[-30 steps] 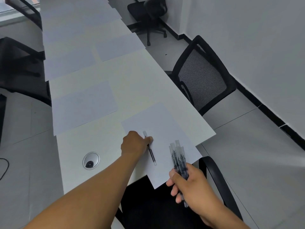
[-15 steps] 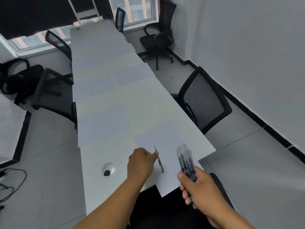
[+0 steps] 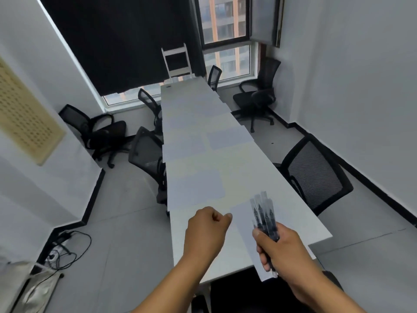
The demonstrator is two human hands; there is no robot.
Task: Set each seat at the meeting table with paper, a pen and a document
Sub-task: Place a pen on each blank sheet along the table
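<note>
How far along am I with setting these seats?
Done: paper sheets lie down both sides of the table. In hand: your right hand grips a bundle of pens; your left hand is curled, empty. Left: pens at the farther seats; no documents are visible.

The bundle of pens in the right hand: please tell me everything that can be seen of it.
The bundle of pens is several slim pens with dark barrels and clear caps, plastic by the look. The exact count cannot be told. The right hand grips them low on the barrels, fingers curled round, so the capped ends fan upward and away from the person. They are held above the nearest sheet of paper at the near end of the white table.
</note>
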